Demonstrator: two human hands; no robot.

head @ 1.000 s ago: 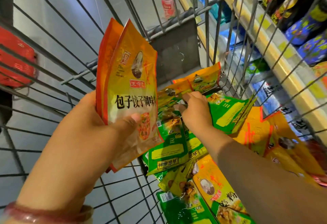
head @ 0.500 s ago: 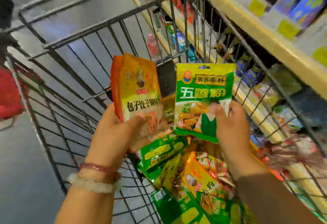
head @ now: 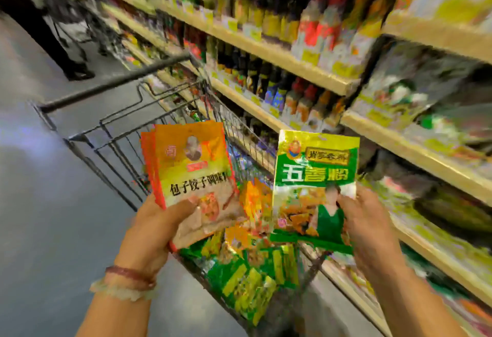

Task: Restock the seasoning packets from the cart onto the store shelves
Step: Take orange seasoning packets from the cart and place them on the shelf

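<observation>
The left hand (head: 154,227) grips a small stack of orange packets (head: 191,177) — thumb pressed across the front; the right hand (head: 364,219) pinches a green packet (head: 314,190) by its right edge; both are above the cart (head: 119,134), beside the shelves (head: 279,59); more packets (head: 247,278) lie in the cart's near corner.

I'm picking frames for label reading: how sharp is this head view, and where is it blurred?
Head view: shelves and bottles are smeared by motion blur; the orange packets in the left hand and green packet in the right hand are sharper, large print legible; cart edges bow from wide-angle distortion.
</observation>
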